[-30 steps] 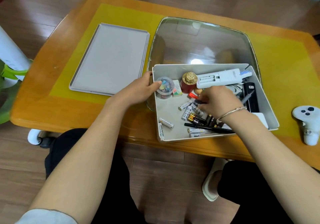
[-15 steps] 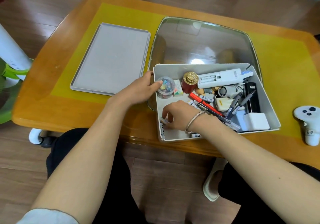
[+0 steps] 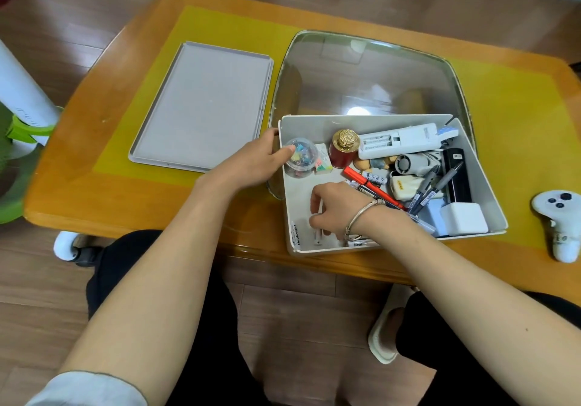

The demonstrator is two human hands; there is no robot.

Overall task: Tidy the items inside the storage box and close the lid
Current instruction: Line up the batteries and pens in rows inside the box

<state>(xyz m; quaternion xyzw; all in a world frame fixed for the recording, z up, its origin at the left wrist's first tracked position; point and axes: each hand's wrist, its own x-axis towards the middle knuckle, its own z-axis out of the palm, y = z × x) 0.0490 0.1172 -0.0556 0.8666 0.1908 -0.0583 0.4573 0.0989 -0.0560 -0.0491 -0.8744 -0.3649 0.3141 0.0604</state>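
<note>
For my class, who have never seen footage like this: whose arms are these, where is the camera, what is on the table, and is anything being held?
No machine here: a person wears a camera on the head, looking down at both bare arms. On the wooden table stands an open white storage box of pens, batteries and small items. Its lid lies flat to the left, and a white game controller to the right. The left hand grips the box's left wall, thumb against a small clear jar of clips. The right hand, with a bracelet, reaches among loose batteries; its curled fingers seem to pinch one, though that is partly hidden.
</note>
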